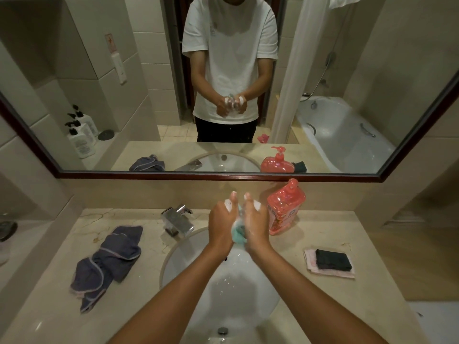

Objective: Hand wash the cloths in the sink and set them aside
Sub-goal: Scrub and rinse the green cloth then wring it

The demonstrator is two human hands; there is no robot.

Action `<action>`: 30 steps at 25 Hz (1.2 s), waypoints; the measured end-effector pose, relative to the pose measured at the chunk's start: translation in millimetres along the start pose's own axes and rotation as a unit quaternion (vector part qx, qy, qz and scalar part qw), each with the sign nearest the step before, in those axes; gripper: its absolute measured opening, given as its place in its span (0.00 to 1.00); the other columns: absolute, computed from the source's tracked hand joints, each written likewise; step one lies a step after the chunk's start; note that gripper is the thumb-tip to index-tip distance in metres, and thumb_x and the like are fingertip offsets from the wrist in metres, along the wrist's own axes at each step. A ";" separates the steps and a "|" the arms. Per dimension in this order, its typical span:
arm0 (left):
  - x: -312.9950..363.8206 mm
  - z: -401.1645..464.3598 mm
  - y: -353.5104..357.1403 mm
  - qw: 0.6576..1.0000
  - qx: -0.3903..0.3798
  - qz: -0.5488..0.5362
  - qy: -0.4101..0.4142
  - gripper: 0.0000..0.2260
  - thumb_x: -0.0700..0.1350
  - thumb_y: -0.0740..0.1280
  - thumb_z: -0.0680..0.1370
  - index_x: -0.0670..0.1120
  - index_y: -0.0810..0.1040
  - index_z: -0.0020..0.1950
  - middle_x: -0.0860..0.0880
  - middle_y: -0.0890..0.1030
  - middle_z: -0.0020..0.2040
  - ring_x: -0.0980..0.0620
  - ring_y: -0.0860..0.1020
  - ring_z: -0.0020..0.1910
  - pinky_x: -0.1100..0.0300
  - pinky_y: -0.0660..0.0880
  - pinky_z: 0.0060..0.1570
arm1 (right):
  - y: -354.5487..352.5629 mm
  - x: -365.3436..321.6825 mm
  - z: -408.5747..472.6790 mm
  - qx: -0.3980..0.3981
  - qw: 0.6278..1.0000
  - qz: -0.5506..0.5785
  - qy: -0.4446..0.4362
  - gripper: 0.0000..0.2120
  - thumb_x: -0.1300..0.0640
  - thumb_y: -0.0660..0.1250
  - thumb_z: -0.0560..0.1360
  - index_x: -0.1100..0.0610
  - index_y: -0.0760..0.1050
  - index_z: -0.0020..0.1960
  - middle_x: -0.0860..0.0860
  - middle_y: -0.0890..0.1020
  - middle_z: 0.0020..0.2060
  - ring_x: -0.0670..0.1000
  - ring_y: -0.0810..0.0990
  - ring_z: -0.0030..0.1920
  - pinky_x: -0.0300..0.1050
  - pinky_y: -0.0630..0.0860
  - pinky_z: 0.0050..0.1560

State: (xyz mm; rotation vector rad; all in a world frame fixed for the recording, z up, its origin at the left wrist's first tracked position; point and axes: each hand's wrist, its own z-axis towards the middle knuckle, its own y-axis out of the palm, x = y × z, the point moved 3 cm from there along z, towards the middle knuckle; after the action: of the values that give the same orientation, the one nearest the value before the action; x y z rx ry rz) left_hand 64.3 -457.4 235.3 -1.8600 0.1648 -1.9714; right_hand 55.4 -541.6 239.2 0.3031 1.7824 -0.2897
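- The setting is a bathroom vanity: a beige stone counter (pixel 285 316) holds an oval white sink (pixel 238 289) with its drain (pixel 222 330) at the near edge.
- Water droplets lie in the basin; no standing water is visible.
- Both forearms reach over the basin. The left hand (pixel 221 225) and the right hand (pixel 257 225) press palm to palm on a small teal cloth (pixel 239 232), each with fingers curled around it and foam on the thumbs.
- Risk: the lathered cloth is slippery and could squirt out from between the palms, landing on the counter instead of in the basin (a tighter clench makes this more likely).
- Risk: suds could drip beyond the rim, since the hands work close to the far edge of the basin.
- To the left, a crumpled navy cloth (pixel 106 264) lies on the counter; its washing state cannot be told.
- To the right, a dark folded cloth (pixel 332 259) rests on a pink cloth (pixel 310 263); splashes could soil them.
- Farther back, the chrome faucet (pixel 177 220) is not running, so rinsing is judged still to come.
- The pink soap bottle (pixel 285 207) stands just beside the right hand; an elbow swing or wrist knock could tip it.
- Beyond, a framed mirror (pixel 74 95) reflects the scene.
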 end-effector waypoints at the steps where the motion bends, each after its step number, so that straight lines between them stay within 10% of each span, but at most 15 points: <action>1: 1.1 -3.8 2.5 1.000 -0.001 0.007 0.006 0.28 0.55 0.55 0.85 0.49 0.66 0.26 0.53 0.69 0.23 0.51 0.69 0.23 0.58 0.63 0.30 | -1.7 -5.6 5.5 0.015 1.000 0.002 0.003 0.23 0.48 0.61 0.83 0.55 0.72 0.32 0.46 0.75 0.22 0.46 0.75 0.27 0.40 0.71 0.30; 30: 5.3 14.6 -4.6 0.998 -0.006 -0.039 -0.055 0.26 0.53 0.56 0.86 0.47 0.68 0.28 0.49 0.72 0.25 0.51 0.70 0.25 0.61 0.63 0.29 | 12.5 0.0 -5.9 -0.027 0.999 -0.016 0.019 0.19 0.47 0.61 0.83 0.53 0.75 0.35 0.48 0.79 0.25 0.47 0.81 0.30 0.41 0.74 0.32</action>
State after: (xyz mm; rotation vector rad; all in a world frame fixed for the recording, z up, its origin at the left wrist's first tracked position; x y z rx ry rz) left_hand 77.4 -452.4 243.3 -2.0048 0.0719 -1.9175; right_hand 54.6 -527.8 240.2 0.2435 1.8299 -0.2589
